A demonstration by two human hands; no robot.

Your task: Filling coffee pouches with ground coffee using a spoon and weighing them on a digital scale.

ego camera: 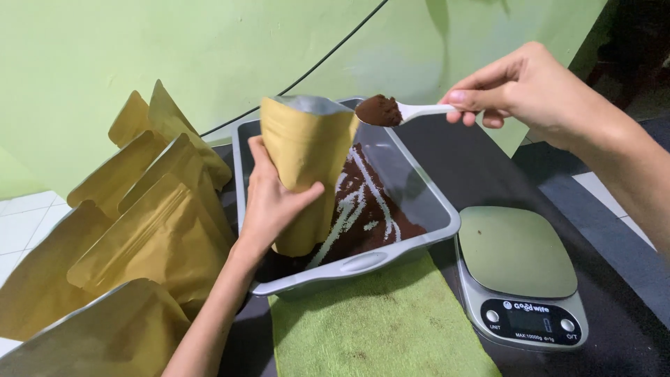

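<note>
My left hand [269, 202] grips a tan stand-up pouch [307, 150] with a silver lining, held upright and open-mouthed over the grey tray [363, 262]. My right hand [523, 87] pinches the handle of a white plastic spoon [419, 110]. The spoon carries a heap of brown powder [378, 109] right beside the pouch's open mouth. More brown powder [363, 213] lies spread thin across the tray floor, with scraped pale streaks in it.
Several filled tan pouches [150, 216] stand and lie in a pile at the left. A digital kitchen scale [520, 276] sits at the right of the tray on the dark table. A green cloth [380, 324] lies in front of the tray. A green wall rises behind.
</note>
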